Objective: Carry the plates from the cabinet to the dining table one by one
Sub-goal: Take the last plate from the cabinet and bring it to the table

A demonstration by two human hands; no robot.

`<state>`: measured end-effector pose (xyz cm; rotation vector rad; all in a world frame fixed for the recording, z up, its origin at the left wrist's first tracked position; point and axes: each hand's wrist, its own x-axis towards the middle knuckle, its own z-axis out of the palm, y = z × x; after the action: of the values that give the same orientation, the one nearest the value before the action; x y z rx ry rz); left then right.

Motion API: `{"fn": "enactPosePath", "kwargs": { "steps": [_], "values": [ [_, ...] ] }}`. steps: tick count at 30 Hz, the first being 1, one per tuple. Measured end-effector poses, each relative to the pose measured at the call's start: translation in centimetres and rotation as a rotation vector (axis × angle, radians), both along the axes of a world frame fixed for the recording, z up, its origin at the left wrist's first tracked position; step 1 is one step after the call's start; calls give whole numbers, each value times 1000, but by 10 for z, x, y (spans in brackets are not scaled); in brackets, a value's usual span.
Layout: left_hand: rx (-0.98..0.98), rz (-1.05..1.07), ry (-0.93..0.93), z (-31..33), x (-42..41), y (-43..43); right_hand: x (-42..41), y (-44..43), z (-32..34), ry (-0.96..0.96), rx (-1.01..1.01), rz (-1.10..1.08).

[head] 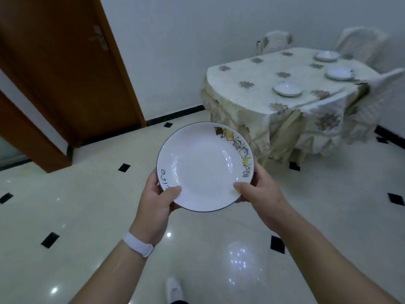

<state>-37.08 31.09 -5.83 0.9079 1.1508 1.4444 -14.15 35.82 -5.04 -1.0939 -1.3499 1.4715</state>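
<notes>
A round, deep white plate (205, 166) with a thin dark rim is held level between both hands, above the floor (87, 216). It is empty. Small cartoon figures in yellow, grey and brown run along its right edge; on the left edge is dark handwritten lettering, partly under the thumb, and only "e", "f" and "i" shapes can be made out. The left hand (156, 202) grips the near left rim, thumb on top, fingers beneath. The right hand (259, 191) closes on the near right rim the same way. A white band (138, 244) circles the left wrist. The floor is glossy pale tile with small black diamonds. Beyond the right hand stands the table (252, 93) under a cream flowered cloth, with three white dishes (288, 88) on it, well apart. Beyond the left hand is a brown wooden door (65, 73).
</notes>
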Motion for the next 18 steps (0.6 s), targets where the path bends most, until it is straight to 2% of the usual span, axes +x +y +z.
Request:
{"fn": "enactPosePath", "kwargs": {
  "steps": [8,10,18],
  "values": [
    [1,-152,-36,-15,8,89,12,46,-1,-53,-18,-155],
    [16,-218,-67,-17,-8,127,-2,77,-2,-64,-28,-219],
    [-3,-259,-49,-11,-88,234,-79,170,6,-108,-40,-241]
  ]
}}
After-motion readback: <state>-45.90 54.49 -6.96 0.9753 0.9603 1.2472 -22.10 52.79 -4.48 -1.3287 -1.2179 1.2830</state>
